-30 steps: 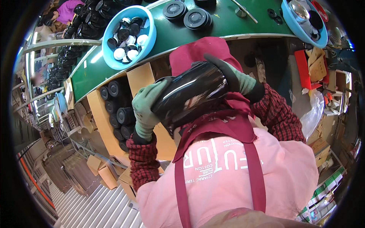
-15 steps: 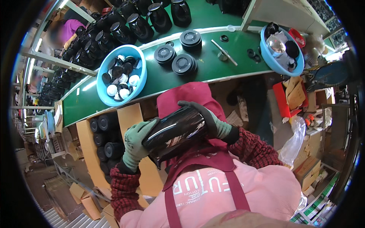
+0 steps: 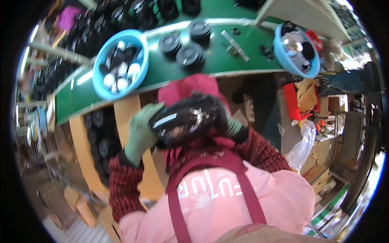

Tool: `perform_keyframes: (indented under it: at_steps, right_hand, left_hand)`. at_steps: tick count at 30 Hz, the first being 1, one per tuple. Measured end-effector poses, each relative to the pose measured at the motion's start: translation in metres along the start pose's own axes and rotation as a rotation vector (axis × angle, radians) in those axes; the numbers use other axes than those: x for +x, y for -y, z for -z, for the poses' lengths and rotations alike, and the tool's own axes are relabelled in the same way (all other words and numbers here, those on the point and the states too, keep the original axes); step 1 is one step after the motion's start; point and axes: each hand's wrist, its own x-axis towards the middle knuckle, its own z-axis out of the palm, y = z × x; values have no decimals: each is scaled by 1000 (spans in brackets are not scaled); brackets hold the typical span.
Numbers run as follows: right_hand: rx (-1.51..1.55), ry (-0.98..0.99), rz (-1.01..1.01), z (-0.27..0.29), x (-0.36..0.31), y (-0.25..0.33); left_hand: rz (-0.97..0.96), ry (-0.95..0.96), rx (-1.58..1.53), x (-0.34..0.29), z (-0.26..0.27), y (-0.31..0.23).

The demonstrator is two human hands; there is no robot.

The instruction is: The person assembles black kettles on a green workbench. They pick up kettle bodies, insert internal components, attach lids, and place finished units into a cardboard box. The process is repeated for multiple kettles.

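Note:
A glossy black jug body (image 3: 184, 121) lies on its side across my lap, over the maroon apron (image 3: 202, 156). My left hand (image 3: 142, 131), in a pale green glove, is closed round its left end. Round the other end is my right hand (image 3: 234, 126), in a glove with dark palm and fingers; the jug and blur partly hide those fingers. Both ends of the jug are largely covered by the gloves. Beyond it, on the green bench, stand stacks of round black lids (image 3: 189, 56).
A light blue basin (image 3: 97, 77) of black and white caps sits at the bench's left edge. Another blue basin (image 3: 277, 50) holds mixed parts at right. Black jugs (image 3: 144, 14) line the back. An open carton (image 3: 79, 150) of black cylinders stands below; a red box (image 3: 290, 101) is right.
The jug has turned in my hands and lies more level; the pointed part at its lower left no longer shows. My view has shifted, so the bench appears higher and further left.

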Motion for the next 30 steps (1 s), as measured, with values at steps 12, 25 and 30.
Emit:
perform_keyframes:
  at_steps: [12,25,30]
  right_hand:
    - [-485,-31,81,15,-19,-32]
    - [-186,23,33,14,-33,-56]
    - [21,-24,151,36,-37,-77]
  left_hand:
    - [-107,-159,-246,0,-16,-64]
    - [-357,-359,146,-10,-35,-82]
    - [-310,-233,98,-18,-39,-68]
